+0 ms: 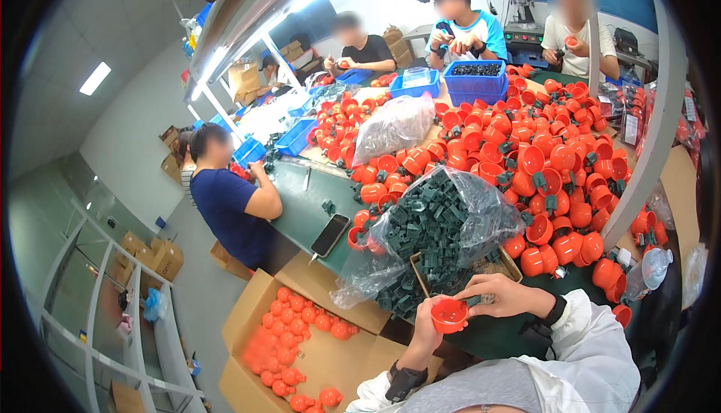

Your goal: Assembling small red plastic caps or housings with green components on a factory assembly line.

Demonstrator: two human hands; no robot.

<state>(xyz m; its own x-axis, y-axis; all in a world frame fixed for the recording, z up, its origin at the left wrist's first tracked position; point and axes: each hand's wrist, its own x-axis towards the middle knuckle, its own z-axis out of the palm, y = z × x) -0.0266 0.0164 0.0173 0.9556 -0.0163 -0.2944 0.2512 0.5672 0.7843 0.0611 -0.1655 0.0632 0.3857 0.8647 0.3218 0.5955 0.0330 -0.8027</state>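
My left hand (425, 329) is closed round a small red plastic cup (449, 317), its round opening turned up toward me. My right hand (502, 295) reaches in from the right, its fingers pinched at the cup's rim on a small dark green plastic piece (473, 301), which they partly hide. Just beyond both hands, an opened clear plastic bag (488, 214) spills a heap of dark green plastic pieces (428, 225) onto the table. Part of a shallow tray (512, 264) shows beside that heap.
Red cups (559, 158) with green pieces cover the table's right side. An open cardboard box (342, 357) with red cups stands lower left. A phone (330, 234) lies on the green tabletop (300, 195). A frame post (646, 128) rises at right. Several people work around the table.
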